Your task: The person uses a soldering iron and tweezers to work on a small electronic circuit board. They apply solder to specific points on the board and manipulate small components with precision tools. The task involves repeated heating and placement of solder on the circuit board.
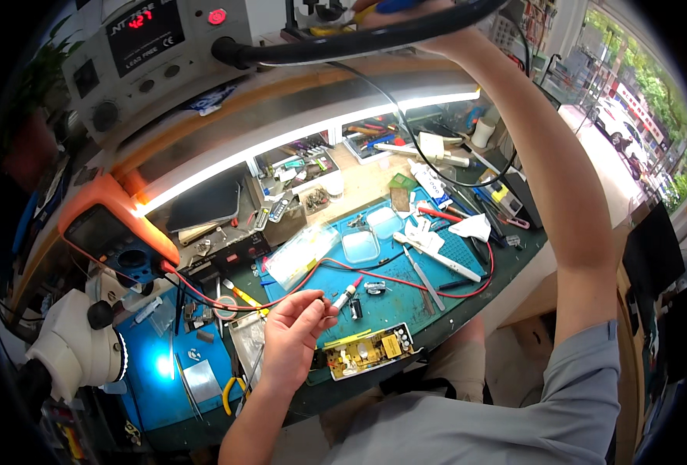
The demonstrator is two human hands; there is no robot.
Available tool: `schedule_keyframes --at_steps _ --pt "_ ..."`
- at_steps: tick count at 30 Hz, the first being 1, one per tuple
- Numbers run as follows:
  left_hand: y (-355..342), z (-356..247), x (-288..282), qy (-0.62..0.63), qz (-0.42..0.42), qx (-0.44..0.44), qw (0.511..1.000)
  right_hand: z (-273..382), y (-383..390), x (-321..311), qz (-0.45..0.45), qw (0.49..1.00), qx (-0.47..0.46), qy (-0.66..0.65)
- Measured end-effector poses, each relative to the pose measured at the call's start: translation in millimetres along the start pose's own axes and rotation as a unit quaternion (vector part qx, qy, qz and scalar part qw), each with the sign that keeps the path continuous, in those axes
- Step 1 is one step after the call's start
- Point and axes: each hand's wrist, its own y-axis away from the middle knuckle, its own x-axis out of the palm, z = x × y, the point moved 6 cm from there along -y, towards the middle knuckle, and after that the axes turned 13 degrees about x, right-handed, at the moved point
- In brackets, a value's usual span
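My left hand point(295, 325) is raised over the blue mat's left part, fingertips pinched on something small and dark that I cannot make out. Just right of it lie a pink-tipped tube point(347, 294), a black cylindrical part point(356, 308) and another small capacitor-like part point(375, 287). A yellow circuit board point(367, 350) lies at the mat's front edge. My right hand point(429, 31) reaches up high to the top of the view, closed on a blue-and-yellow handled tool point(390, 6), partly hidden behind a thick black hose point(320, 48) from the soldering station point(158, 54).
An orange multimeter point(120, 232) with red and black leads stands left, above a white microscope point(72, 349). Tweezers point(423, 280), pens and tools crowd the blue mat point(390, 308). A lamp strip point(227, 147) crosses the back; a window point(622, 124) is at right.
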Motion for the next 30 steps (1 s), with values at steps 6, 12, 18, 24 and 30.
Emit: schedule_keyframes --at_steps 6,12,18,24,30 --pt "2 -1 4 0.004 0.011 0.009 1.000 -36 -27 -8 -0.062 0.969 0.172 -0.163" --pt "5 -9 0 0.003 0.007 0.005 1.000 -36 -55 37 -0.056 0.944 0.320 -0.049" --pt "-1 -1 2 -0.014 0.026 0.018 0.999 -82 -58 98 -0.102 0.943 0.279 -0.147" --pt "-1 2 4 0.002 0.035 0.001 0.999 6 -13 61 0.076 0.889 0.367 -0.264" --pt "2 -1 -1 -0.026 0.019 -0.002 0.999 67 67 49 0.181 0.787 0.338 -0.483"
